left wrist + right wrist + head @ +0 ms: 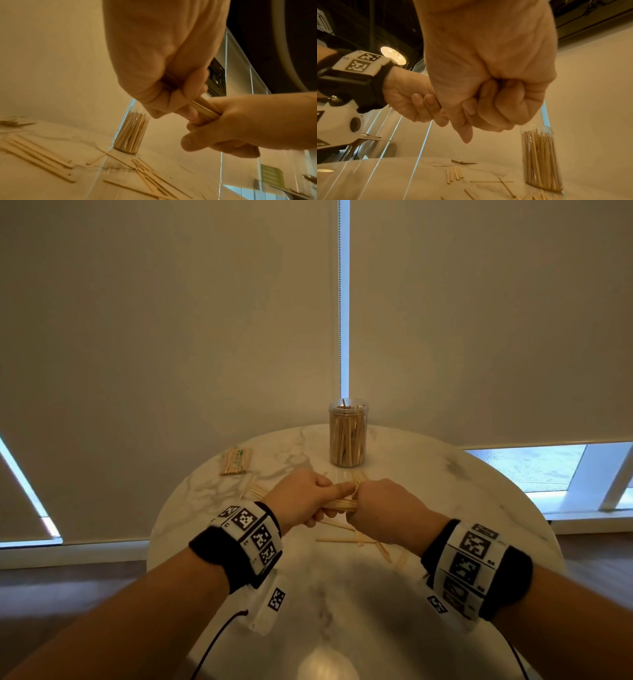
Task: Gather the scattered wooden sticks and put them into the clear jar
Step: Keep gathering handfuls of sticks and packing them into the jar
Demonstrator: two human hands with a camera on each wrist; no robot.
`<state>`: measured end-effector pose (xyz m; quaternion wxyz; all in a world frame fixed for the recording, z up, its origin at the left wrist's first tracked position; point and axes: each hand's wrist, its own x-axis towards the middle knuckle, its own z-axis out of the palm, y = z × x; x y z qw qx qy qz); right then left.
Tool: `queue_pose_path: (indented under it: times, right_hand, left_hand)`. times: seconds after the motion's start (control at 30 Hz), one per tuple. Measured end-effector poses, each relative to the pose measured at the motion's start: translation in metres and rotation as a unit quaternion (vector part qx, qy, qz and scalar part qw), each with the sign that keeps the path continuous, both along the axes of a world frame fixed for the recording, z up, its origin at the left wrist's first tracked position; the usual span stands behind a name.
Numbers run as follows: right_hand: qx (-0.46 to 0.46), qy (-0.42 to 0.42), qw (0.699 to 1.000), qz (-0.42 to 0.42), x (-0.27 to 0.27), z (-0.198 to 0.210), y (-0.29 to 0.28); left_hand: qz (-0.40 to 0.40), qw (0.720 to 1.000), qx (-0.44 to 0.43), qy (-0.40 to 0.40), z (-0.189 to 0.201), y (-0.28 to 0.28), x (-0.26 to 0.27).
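The wrist bands (251, 537) with their black-and-white markers sit nearest in the head view, one on each forearm, above the near part of the round marble worktop (342, 611). Ahead of them the left hand (301, 496) and the right hand (383, 510) meet over the middle of the worktop, raised off its surface. Between them they hold one bundle of wooden sticks (340, 504) lying roughly level. The left grip is curled round one end of the bundle, fingers folded under it and the thumb stretched along the top. The right grip is a tight fist round the other end, with the stick tips poking out past the knuckles toward the far edge.

Loose sticks (339, 539) lie scattered flat on the worktop below and just behind the hands, some crossing each other. A small row of sticks (257, 491) lies side by side toward the left edge. Farther left, near the far-left edge, is a packed bundle of sticks with a green label (236, 461).

The clear jar (347, 433) stands upright near the far edge, just beyond the hands, open at the top and already crammed with sticks standing on end. A few more sticks lie on the worktop right at its base.

Behind the worktop hang pale roller blinds (171, 320).
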<state>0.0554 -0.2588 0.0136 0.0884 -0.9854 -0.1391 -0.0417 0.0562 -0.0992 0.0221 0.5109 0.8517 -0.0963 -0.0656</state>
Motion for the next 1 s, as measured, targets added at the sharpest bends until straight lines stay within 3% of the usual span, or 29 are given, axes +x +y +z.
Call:
queue_pose_path:
  times: [0.1, 0.2, 0.27, 0.37, 0.53, 0.7, 0.8, 0.9, 1.0]
  right_hand:
    - [-0.004, 0.004, 1.0, 0.028, -0.003, 0.004, -0.001]
    - [0.021, -0.028, 0.997, 0.071, -0.002, 0.006, -0.005]
    - [0.103, -0.037, 0.989, 0.096, 0.0, 0.007, -0.009]
    - [0.212, -0.038, 0.971, 0.102, 0.003, 0.006, -0.01]
    - [0.128, -0.151, 0.98, 0.016, 0.01, 0.0, -0.004]
    - [0.122, -0.152, 0.981, 0.019, 0.031, 0.023, -0.019]
    - [0.117, -0.167, 0.979, -0.001, 0.065, 0.052, -0.039]
    - [0.115, -0.215, 0.969, -0.042, 0.116, 0.087, -0.064]
    - [0.079, -0.25, 0.962, -0.073, 0.174, 0.112, -0.081]
  left_hand:
    - [0.003, 0.999, -0.044, 0.028, 0.0, 0.006, 0.002]
    - [0.077, 0.993, -0.089, 0.028, -0.002, 0.013, 0.01]
    - [0.122, 0.984, -0.131, 0.021, -0.002, 0.019, 0.016]
    - [0.126, 0.975, -0.179, 0.029, -0.004, 0.02, 0.021]
    - [0.085, 0.962, -0.246, 0.084, 0.0, 0.006, 0.02]
    - [0.042, 0.951, -0.281, 0.123, 0.005, 0.004, 0.034]
    - [0.092, 0.936, -0.313, 0.132, 0.01, 0.006, 0.065]
    - [0.14, 0.946, -0.274, 0.102, 0.014, 0.008, 0.109]
    - [0.129, 0.972, -0.191, 0.05, 0.015, 0.0, 0.163]
